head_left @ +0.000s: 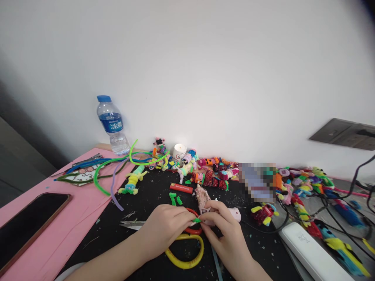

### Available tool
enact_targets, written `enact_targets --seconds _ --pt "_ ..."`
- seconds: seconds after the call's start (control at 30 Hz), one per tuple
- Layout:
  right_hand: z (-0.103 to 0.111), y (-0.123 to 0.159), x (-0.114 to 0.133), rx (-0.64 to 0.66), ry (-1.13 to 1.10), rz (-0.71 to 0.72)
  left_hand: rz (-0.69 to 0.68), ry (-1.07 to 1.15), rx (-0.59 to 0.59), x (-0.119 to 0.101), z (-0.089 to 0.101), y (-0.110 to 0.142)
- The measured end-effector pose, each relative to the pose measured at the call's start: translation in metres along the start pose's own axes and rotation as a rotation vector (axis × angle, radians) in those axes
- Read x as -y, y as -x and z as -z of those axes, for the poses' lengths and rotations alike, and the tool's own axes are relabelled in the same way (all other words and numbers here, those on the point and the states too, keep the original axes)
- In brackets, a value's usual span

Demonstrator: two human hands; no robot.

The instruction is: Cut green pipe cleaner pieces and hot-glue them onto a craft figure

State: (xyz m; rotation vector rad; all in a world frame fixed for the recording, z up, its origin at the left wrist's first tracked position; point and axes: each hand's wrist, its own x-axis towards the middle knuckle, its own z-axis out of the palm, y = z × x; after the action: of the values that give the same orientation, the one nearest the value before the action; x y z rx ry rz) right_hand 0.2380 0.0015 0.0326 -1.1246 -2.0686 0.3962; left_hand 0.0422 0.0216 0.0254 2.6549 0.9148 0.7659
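Note:
My left hand point(166, 228) and my right hand point(224, 230) meet low in the middle, fingertips pinched together on a short green piece of pipe cleaner point(197, 220). Under them lies a pair of scissors with one yellow handle loop point(185, 267) and one red; the blades point left. What looks like a pale pink glue gun point(235, 214) rests behind my right hand, its nozzle end point(201, 197) crusted; my fingers partly hide it. Several short green pipe cleaner cuttings point(172, 198) lie just beyond my hands, beside a red lighter point(181, 188).
Small fuzzy pipe cleaner figures point(208, 179) line the wall. A yellow-green one point(133, 179) stands apart at left, near long loose pipe cleaners point(113, 187). A water bottle point(113, 125) leans on the wall. A phone point(32, 226) lies left; a white power bank point(312, 249) and cables point(331, 212) right.

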Motion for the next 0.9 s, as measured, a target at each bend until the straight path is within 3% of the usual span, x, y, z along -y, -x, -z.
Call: enact_targets --seconds 0.4,0.9 --pt "0.0003 0.0005 0.0007 0.008 -0.003 0.015 -0.045 -0.024 -0.025 -0.0020 0.0060 -0.0023" --pt "0.0006 0.0004 -0.0004 0.018 0.018 0.031 0.027 0.079 0.004 0.0016 -0.0007 0.0017"
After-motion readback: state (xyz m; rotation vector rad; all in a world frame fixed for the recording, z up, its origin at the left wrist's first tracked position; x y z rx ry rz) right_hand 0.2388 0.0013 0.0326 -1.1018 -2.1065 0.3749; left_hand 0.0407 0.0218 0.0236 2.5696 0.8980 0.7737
